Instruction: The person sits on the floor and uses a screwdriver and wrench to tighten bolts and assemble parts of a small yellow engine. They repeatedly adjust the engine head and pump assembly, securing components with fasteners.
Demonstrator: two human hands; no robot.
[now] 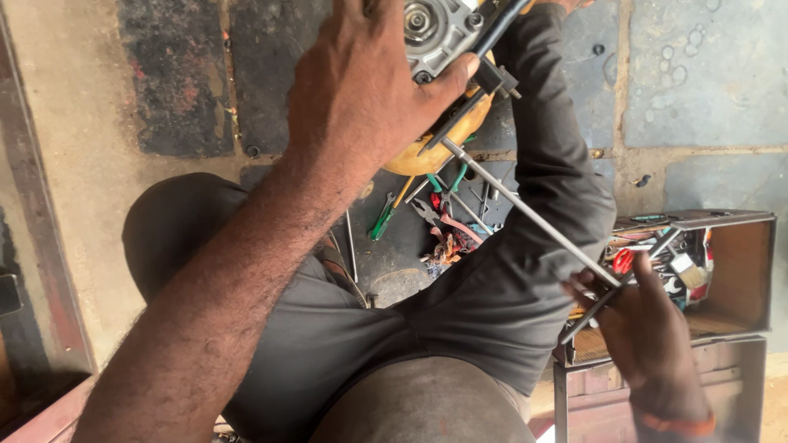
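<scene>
The left hand [361, 90] grips a yellow power tool [439, 49] at its metal gear head, while the right hand [648, 328] grasps a long T-handle wrench [525, 209] reaching up to it. If that slanted shaft slips off its fastener, it could jab the left thumb just beside it.

A yellow power tool [439, 152] with a grey metal head, held upright, meets a long thin steel rod [525, 209] slanting down-right.

Scattered tools [435, 209] clutter the floor between the knees; toolbox [722, 262] blocks right.
</scene>
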